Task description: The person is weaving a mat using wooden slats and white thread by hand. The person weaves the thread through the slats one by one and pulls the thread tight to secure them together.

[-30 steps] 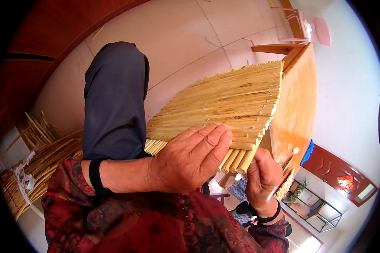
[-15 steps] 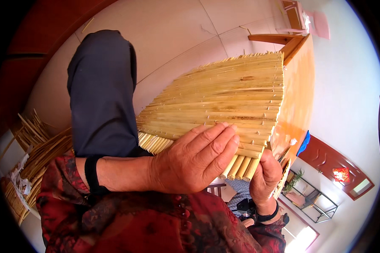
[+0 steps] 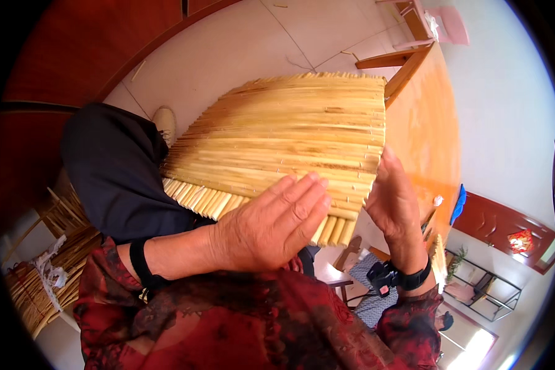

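A stitched panel of yellow reed stalks lies tilted across my lap, with small pale stitches along its rows. Along its near edge, a second layer of short stalk ends sticks out beneath. My left hand rests on the near part of the panel, fingers stretched and lying together on the stalks, thumb hidden. At the right edge, my right hand is upright with fingers extended along the side of the panel; some fingers are hidden behind it.
Bundled loose stalks tied with white cloth are at my left. An orange wooden table stands to the right, a pink chair beyond it. Dark red cabinets line the far left. Several stray stalk pieces lie on the tiled floor.
My right hand has left its grip on the near right corner and moved up along the edge, fingers now extended. The panel and my left hand have shifted slightly left in view.
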The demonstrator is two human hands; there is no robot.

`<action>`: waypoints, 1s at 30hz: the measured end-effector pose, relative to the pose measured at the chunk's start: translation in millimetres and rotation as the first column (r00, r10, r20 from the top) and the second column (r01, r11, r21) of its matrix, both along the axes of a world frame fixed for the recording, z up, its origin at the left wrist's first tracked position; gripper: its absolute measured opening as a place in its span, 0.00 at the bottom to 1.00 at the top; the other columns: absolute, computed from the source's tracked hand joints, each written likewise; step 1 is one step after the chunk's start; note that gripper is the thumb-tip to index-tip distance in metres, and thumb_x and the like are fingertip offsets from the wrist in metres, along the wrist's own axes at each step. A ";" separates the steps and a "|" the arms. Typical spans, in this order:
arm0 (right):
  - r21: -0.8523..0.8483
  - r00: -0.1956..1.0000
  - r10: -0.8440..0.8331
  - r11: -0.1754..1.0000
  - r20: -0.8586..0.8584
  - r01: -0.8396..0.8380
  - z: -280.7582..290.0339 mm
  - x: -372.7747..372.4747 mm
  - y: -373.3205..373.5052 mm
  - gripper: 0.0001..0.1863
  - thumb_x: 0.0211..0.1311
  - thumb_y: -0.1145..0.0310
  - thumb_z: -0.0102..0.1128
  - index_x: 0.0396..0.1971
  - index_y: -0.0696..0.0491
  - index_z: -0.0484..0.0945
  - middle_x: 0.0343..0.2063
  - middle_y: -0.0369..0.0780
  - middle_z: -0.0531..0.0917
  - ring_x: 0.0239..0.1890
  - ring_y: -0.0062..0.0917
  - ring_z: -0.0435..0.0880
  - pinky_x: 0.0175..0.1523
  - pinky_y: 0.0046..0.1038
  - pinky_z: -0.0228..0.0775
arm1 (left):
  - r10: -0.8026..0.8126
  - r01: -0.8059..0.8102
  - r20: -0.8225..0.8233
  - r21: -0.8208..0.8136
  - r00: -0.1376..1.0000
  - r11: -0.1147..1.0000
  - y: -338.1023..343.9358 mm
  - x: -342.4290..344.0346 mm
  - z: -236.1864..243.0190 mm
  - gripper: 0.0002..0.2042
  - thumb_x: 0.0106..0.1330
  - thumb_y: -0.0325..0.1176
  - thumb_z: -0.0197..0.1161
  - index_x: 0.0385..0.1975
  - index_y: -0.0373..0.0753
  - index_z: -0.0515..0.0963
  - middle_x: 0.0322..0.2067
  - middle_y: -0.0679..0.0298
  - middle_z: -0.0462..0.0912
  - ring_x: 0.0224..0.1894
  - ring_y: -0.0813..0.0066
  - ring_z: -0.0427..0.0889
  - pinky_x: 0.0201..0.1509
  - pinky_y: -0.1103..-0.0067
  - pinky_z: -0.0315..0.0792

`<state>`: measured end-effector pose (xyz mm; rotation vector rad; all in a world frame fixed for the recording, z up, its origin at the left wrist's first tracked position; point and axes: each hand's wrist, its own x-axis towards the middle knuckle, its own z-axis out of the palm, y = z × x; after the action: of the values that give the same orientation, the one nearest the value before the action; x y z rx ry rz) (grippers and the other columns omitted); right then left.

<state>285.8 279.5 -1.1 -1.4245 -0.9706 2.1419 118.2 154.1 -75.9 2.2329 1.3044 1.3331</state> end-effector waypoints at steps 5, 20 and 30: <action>0.058 0.996 0.013 0.998 -0.087 -0.008 -5.5 -6.6 -11.2 0.19 0.63 0.67 0.50 0.45 0.67 0.70 0.45 0.48 0.78 0.48 0.30 0.77 0.56 0.30 0.66 | 0.055 -0.049 -0.104 0.058 0.993 0.997 -11.7 0.8 2.7 0.18 0.57 0.25 0.52 0.47 0.22 0.67 0.48 0.39 0.72 0.51 0.48 0.74 0.54 0.62 0.69; 0.470 0.977 -0.106 0.864 -0.187 0.183 41.9 19.5 -78.7 0.23 0.59 0.67 0.51 0.52 0.64 0.65 0.49 0.45 0.74 0.52 0.28 0.73 0.60 0.30 0.60 | 0.082 -0.006 -0.192 0.366 0.978 0.931 -21.4 8.9 25.0 0.11 0.59 0.29 0.55 0.42 0.37 0.71 0.46 0.51 0.77 0.50 0.56 0.77 0.59 0.58 0.65; 0.499 0.964 -0.095 0.841 -0.248 0.211 44.2 28.3 -91.4 0.22 0.60 0.68 0.50 0.52 0.65 0.65 0.48 0.46 0.75 0.51 0.27 0.74 0.59 0.29 0.61 | 0.049 0.043 -0.204 0.423 0.978 0.905 -25.4 14.4 30.2 0.12 0.58 0.27 0.56 0.42 0.34 0.70 0.46 0.47 0.76 0.49 0.53 0.77 0.58 0.57 0.66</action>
<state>314.1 188.0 43.1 -0.9461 -1.1900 1.6865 132.6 128.6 -45.7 2.7312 1.1645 1.5410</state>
